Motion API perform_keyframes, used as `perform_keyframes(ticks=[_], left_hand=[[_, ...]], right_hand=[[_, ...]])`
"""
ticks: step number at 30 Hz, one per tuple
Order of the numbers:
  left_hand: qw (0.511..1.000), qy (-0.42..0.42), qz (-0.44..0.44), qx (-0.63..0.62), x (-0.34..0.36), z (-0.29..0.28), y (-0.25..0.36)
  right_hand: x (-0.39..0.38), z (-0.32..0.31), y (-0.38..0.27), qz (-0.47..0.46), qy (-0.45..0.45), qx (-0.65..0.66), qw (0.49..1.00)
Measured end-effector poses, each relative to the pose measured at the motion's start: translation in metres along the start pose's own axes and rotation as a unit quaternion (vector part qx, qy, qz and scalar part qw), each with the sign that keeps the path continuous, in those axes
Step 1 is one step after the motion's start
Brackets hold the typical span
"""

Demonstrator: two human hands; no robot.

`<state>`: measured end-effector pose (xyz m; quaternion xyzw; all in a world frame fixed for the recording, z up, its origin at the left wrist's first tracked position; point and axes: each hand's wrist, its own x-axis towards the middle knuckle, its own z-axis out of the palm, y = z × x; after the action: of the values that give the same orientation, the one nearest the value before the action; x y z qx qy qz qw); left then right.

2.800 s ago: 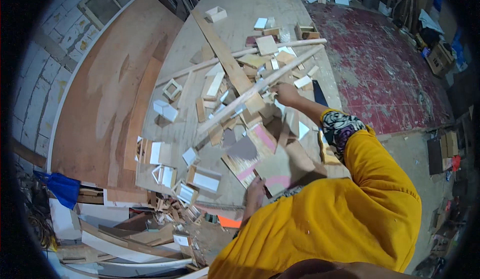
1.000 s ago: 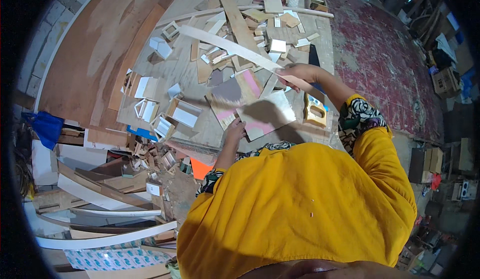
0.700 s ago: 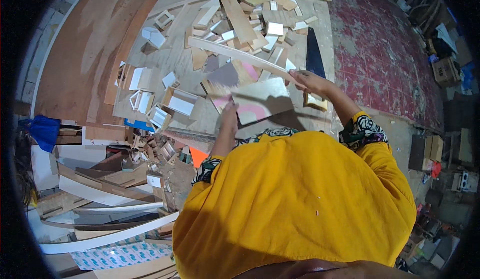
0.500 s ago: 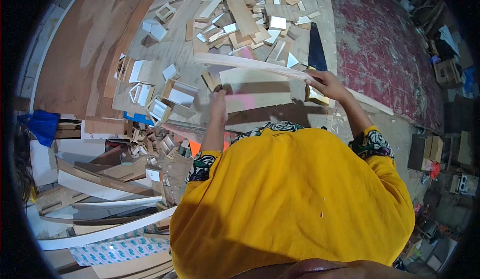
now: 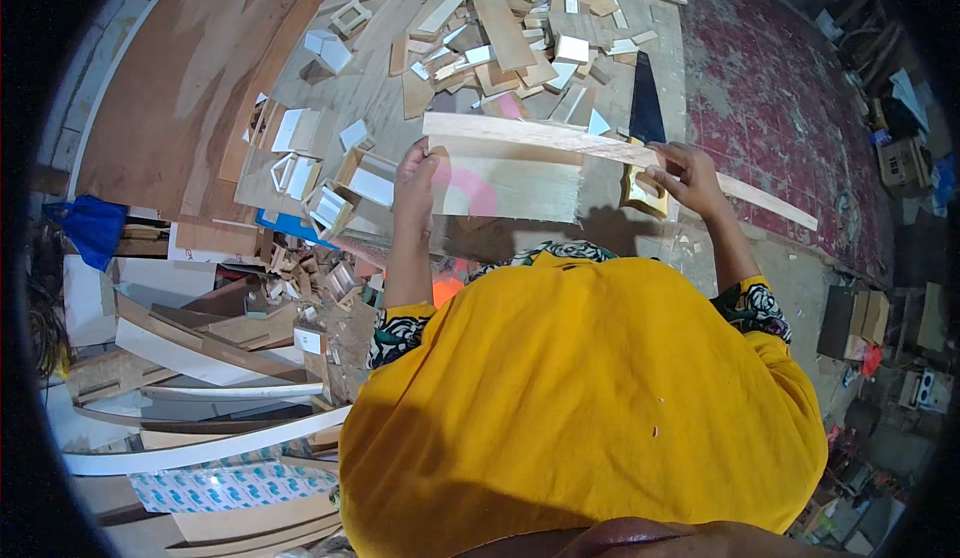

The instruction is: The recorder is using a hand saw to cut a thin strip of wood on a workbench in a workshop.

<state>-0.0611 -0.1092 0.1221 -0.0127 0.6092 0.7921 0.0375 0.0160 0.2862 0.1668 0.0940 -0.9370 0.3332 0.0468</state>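
A long pale wooden strip (image 5: 530,136) slants across in front of me, its right part reaching past the board's edge. My right hand (image 5: 690,180) pinches it right of the middle, thumb below and fingers above. At the strip's left end, my left hand (image 5: 413,173) is closed with its fingertips at the lower corner. The small wood block seen earlier at this hand is hidden now. Under the strip lies a flat pale wooden panel (image 5: 530,183) with a pink mark. Beside my right hand is a handsaw with a dark blade (image 5: 646,98) and yellow handle (image 5: 642,196).
Offcuts (image 5: 500,58) are heaped on the plywood board (image 5: 385,38) beyond the strip. Small white-faced wooden boxes (image 5: 367,178) stand to the left. Curved timber pieces (image 5: 200,353) are stacked at lower left. A worn red floor (image 5: 760,108) lies to the right.
My left hand has moved left and up to the strip's left end, and the small block there has gone from sight. The strip has shifted right in my right hand. The whole view has shifted slightly.
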Motion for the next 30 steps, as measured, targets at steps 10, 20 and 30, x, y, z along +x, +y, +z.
perform_keyframes(ticks=[10, 20, 30], left_hand=[[0.996, 0.054, -0.076, -0.015, -0.01, -0.009, -0.039], [0.992, 0.087, -0.089, 0.022, -0.005, -0.025, -0.088], [0.99, 0.1, -0.097, -0.037, -0.002, -0.014, -0.083]], right_hand=[[0.007, 0.023, 0.012, 0.114, -0.013, -0.013, 0.993], [0.004, 0.045, 0.008, 0.064, -0.04, -0.042, 0.996], [-0.01, 0.065, 0.03, 0.041, -0.057, -0.039, 0.997]])
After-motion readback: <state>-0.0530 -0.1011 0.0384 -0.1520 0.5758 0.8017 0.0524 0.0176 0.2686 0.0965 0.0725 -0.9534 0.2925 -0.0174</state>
